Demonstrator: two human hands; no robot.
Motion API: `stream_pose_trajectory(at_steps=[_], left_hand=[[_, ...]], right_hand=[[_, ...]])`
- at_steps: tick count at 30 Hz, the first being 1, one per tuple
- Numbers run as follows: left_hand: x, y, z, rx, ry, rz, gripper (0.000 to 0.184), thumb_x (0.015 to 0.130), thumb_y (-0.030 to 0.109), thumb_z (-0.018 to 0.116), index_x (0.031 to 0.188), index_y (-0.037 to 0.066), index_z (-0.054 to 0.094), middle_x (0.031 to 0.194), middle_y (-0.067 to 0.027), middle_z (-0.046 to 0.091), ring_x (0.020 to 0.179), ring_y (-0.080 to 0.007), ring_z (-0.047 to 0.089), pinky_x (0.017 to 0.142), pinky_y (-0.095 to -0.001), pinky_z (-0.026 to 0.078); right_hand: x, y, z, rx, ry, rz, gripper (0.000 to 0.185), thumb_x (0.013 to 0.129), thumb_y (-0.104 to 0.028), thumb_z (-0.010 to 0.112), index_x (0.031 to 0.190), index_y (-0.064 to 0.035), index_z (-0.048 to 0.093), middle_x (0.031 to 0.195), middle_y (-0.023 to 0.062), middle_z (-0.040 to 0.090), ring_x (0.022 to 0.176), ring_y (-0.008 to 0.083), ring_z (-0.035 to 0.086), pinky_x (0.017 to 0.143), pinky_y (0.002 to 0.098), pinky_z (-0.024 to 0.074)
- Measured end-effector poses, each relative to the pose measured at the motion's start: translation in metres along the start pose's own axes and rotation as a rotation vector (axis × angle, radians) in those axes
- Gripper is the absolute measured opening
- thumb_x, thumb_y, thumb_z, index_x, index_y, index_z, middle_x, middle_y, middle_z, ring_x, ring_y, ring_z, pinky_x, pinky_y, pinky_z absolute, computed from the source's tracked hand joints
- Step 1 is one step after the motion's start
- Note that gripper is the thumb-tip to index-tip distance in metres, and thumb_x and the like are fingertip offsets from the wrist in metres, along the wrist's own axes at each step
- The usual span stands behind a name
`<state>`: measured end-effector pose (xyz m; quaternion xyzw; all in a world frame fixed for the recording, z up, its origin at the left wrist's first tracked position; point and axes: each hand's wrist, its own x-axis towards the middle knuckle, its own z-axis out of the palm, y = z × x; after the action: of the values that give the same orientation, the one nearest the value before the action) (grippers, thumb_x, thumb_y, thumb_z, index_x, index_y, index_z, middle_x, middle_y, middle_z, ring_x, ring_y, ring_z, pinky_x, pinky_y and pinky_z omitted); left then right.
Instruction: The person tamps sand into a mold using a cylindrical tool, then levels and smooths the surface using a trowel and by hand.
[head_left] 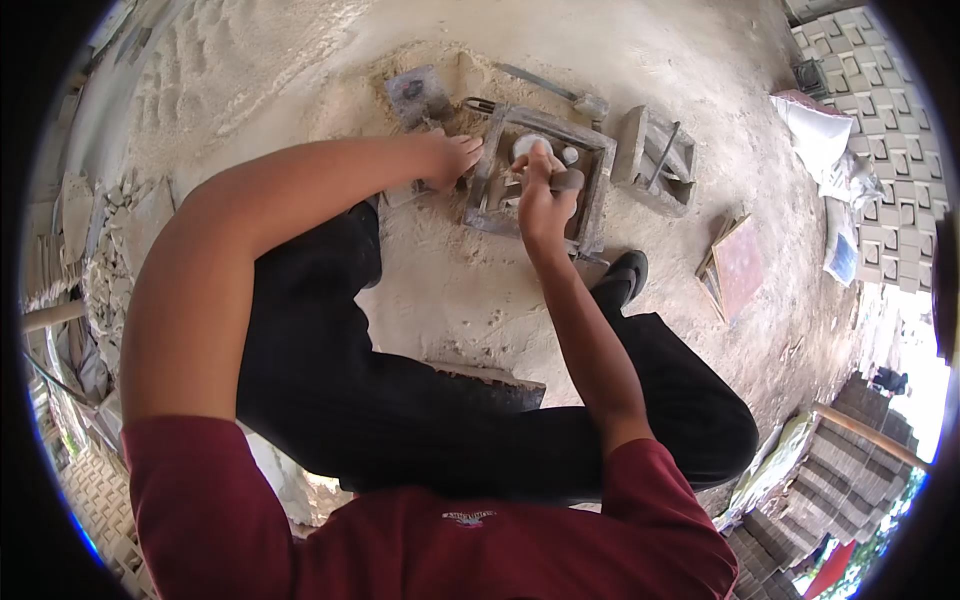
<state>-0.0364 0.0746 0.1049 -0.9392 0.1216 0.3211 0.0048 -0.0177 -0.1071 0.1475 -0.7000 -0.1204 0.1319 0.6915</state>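
Note:
A square, dusty mould frame (pixel 533 118) lies on the sandy ground in front of me. My left hand (pixel 450 160) is at its left side, fingers apart and low over the sand, with nothing visible in them. Over the inside of the frame, my right hand (pixel 545 200) is closed round a grey-brown tool (pixel 568 180), whose lower part is hidden. Just beyond its fingertips, inside the frame, is a whitish round lump (pixel 529 147). A smaller white round piece (pixel 570 156) is to its right.
Right of the frame is an open box-like mould (pixel 655 160) with a bar across it. A flat grey block (pixel 418 95) and a long metal tool (pixel 545 83) lie beyond. Pinkish boards (pixel 738 268) and white sacks (pixel 812 135) are farther right. My shoe (pixel 628 275) is near the frame.

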Motion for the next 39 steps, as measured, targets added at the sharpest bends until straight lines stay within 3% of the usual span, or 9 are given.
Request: stream_pose_trajectory(at_steps=[7, 11, 15, 19, 22, 25, 31, 34, 39], left_hand=[[0.003, 0.001, -0.008, 0.079, -0.018, 0.014, 0.079, 0.082, 0.016, 0.054, 0.149, 0.004, 0.012, 0.157, -0.0078, 0.008, 0.143, -0.0206, 0.018, 0.105, -0.0467, 0.033], [0.001, 0.006, -0.011, 0.114, -0.045, -0.009, 0.080, 0.084, 0.018, 0.053, 0.149, 0.004, 0.009, 0.158, -0.0070, 0.006, 0.143, -0.0203, 0.016, 0.106, -0.0492, 0.032], [-0.010, 0.005, -0.017, 0.221, -0.117, -0.004, 0.065, 0.084, 0.018, 0.052, 0.143, 0.003, 0.030, 0.156, -0.0087, 0.015, 0.143, -0.0199, 0.016, 0.109, -0.0508, 0.026], [-0.020, -0.004, -0.014, 0.309, -0.089, 0.063, 0.051, 0.084, 0.024, 0.056, 0.132, 0.008, 0.051, 0.154, -0.0093, 0.023, 0.143, -0.0200, 0.020, 0.109, -0.0514, 0.026], [-0.017, -0.009, -0.012, 0.360, -0.121, -0.007, 0.051, 0.083, 0.027, 0.057, 0.132, 0.011, 0.052, 0.154, -0.0100, 0.023, 0.142, -0.0209, 0.021, 0.109, -0.0524, 0.024], [0.009, -0.033, 0.030, 0.316, 0.014, 0.023, 0.049, 0.085, 0.032, 0.056, 0.130, 0.011, 0.054, 0.153, -0.0062, 0.026, 0.140, -0.0214, 0.024, 0.101, -0.0501, 0.030], [-0.014, -0.012, -0.012, 0.203, -0.123, -0.023, 0.050, 0.088, 0.032, 0.052, 0.132, 0.007, 0.049, 0.153, -0.0109, 0.024, 0.141, -0.0211, 0.024, 0.108, -0.0497, 0.027], [-0.020, -0.010, -0.017, 0.219, -0.065, 0.003, 0.052, 0.089, 0.035, 0.051, 0.133, 0.007, 0.048, 0.152, -0.0113, 0.025, 0.141, -0.0215, 0.024, 0.107, -0.0487, 0.028], [-0.014, -0.009, -0.023, 0.204, -0.104, 0.008, 0.054, 0.089, 0.037, 0.050, 0.134, 0.006, 0.046, 0.152, -0.0117, 0.025, 0.141, -0.0227, 0.024, 0.107, -0.0505, 0.028]], right_hand=[[0.000, -0.008, 0.004, -0.108, 0.008, -0.168, 0.043, 0.096, -0.028, 0.051, 0.066, 0.0025, 0.054, 0.053, 0.0019, 0.044, 0.055, 0.0085, 0.041, 0.051, 0.0298, 0.0358], [-0.003, 0.028, 0.013, -0.289, -0.057, -0.351, 0.042, 0.098, -0.026, 0.048, 0.065, -0.0016, 0.055, 0.052, -0.0066, 0.038, 0.051, 0.0033, 0.034, 0.047, 0.0241, 0.0238], [0.018, -0.016, 0.010, -0.108, 0.117, -0.223, 0.045, 0.098, -0.024, 0.048, 0.060, -0.0003, 0.046, 0.050, 0.0002, 0.041, 0.051, 0.0091, 0.034, 0.046, 0.0320, 0.0296], [0.032, 0.013, 0.008, -0.367, -0.074, -0.385, 0.042, 0.098, -0.021, 0.047, 0.061, 0.0001, 0.047, 0.049, 0.0011, 0.041, 0.050, 0.0090, 0.032, 0.045, 0.0303, 0.0277], [0.043, -0.005, 0.007, -0.207, 0.177, -0.354, 0.041, 0.095, -0.022, 0.049, 0.062, 0.0021, 0.048, 0.049, 0.0074, 0.042, 0.050, 0.0145, 0.035, 0.047, 0.0374, 0.0322], [0.050, 0.011, 0.011, -0.492, 0.006, -0.370, 0.045, 0.095, -0.022, 0.049, 0.057, 0.0015, 0.045, 0.048, 0.0067, 0.042, 0.050, 0.0128, 0.038, 0.047, 0.0366, 0.0333], [0.095, 0.010, 0.025, -0.120, 0.085, -0.312, 0.043, 0.093, -0.022, 0.054, 0.057, 0.0026, 0.051, 0.046, 0.0106, 0.048, 0.042, 0.0177, 0.041, 0.044, 0.0389, 0.0343], [0.110, 0.003, 0.031, -0.479, 0.003, -0.496, 0.041, 0.090, -0.021, 0.056, 0.058, 0.0039, 0.051, 0.050, 0.0211, 0.049, 0.041, 0.0310, 0.048, 0.044, 0.0387, 0.0370], [0.124, 0.033, 0.036, -0.550, 0.014, -0.724, 0.048, 0.091, -0.027, 0.057, 0.054, 0.0017, 0.049, 0.046, 0.0093, 0.049, 0.042, 0.0147, 0.044, 0.043, 0.0363, 0.0341]])
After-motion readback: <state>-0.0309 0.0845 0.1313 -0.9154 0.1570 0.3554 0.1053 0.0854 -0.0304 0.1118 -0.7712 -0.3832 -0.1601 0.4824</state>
